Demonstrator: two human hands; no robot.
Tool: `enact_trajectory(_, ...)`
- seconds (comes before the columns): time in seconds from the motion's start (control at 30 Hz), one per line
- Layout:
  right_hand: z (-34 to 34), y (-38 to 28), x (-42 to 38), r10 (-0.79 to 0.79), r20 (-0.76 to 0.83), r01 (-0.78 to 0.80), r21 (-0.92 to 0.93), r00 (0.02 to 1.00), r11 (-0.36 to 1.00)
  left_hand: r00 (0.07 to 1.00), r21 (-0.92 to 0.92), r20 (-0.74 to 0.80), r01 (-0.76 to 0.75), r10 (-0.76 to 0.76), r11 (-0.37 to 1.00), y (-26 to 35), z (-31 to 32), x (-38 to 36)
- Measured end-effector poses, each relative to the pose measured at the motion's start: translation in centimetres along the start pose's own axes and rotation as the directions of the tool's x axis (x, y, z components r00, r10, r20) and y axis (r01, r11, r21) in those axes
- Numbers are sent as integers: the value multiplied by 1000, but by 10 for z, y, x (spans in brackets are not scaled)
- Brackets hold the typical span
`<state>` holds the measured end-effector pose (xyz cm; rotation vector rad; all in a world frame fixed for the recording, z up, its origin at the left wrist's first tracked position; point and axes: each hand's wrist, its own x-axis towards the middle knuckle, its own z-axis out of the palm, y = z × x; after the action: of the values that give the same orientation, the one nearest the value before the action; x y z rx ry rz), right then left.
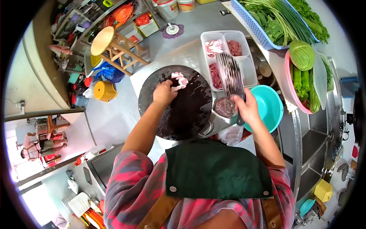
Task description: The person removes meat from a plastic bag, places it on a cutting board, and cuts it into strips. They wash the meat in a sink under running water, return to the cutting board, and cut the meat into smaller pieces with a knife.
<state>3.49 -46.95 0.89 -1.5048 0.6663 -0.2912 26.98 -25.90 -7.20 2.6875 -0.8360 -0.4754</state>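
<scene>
My left hand (164,92) is over the round dark chopping board (183,114), its fingers curled against the near end of some pale, fatty raw meat (180,81). In my right hand (247,108) is a cleaver (231,72), gripped by its dark handle. Its broad blade, speckled with bits, is raised and partly covers a clear divided container (249,74). Fatty pieces and redder meat (234,48) fill several of the container's compartments. Beneath the right wrist lies a clear bag of dark meat (225,107), partly hidden by the hand.
A turquoise basin (268,108) stands right of my right hand. Beyond it are a pink basin (288,82) of green vegetables with a cabbage (302,55), and a blue basket (251,23) of greens. A wooden stool (114,47) and yellow bucket (105,91) are on the floor at left.
</scene>
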Motion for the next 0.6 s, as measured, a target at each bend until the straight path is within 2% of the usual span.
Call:
enact_trajectory(0.07,8,17,-25,86,40,-84,-50,995,995,975,-10,152,167,-163,986,2,-5,-13)
enact_trajectory(0.13,17,28,-41,136,74,-139,36,988,990,979,61,165,112,-120,992,-12,-2,-18)
enact_trajectory(0.2,23,40,-48,146,72,-149,34,987,988,987,-220,150,92,-60,971,-30,-5,-21)
enact_trajectory(0.23,27,40,-52,140,74,-143,37,987,989,975,-416,188,188,-118,890,-23,-19,-28)
enact_trajectory(0.27,31,39,-53,139,54,-141,28,989,990,977,-415,180,184,-118,891,-22,-29,-33)
enact_trajectory(0.3,34,38,-54,138,33,-139,21,990,990,966,-695,259,191,-7,693,-22,-37,-36)
enact_trajectory(0.33,37,37,-54,130,35,-131,23,991,991,948,-886,293,219,127,410,-23,-42,-39)
enact_trajectory(0.37,40,36,-54,108,32,-108,4,994,994,979,-924,197,166,57,345,-19,-37,-39)
enact_trajectory(0.4,43,34,-54,86,29,-86,-16,996,996,980,-924,190,159,57,348,-20,-40,-40)
enact_trajectory(0.47,47,31,-54,58,40,-58,-13,998,998,943,-958,286,285,168,35,-6,-65,-49)
enact_trajectory(0.5,49,30,-54,37,48,-37,-13,998,999,948,-966,245,256,202,-33,0,-69,-51)
enact_trajectory(0.53,50,29,-54,18,56,-17,-13,998,1000,949,-967,241,252,205,-31,5,-74,-54)
enact_trajectory(0.6,52,28,-54,6,46,-5,-7,999,1000,944,-942,128,211,303,-259,15,-84,-62)
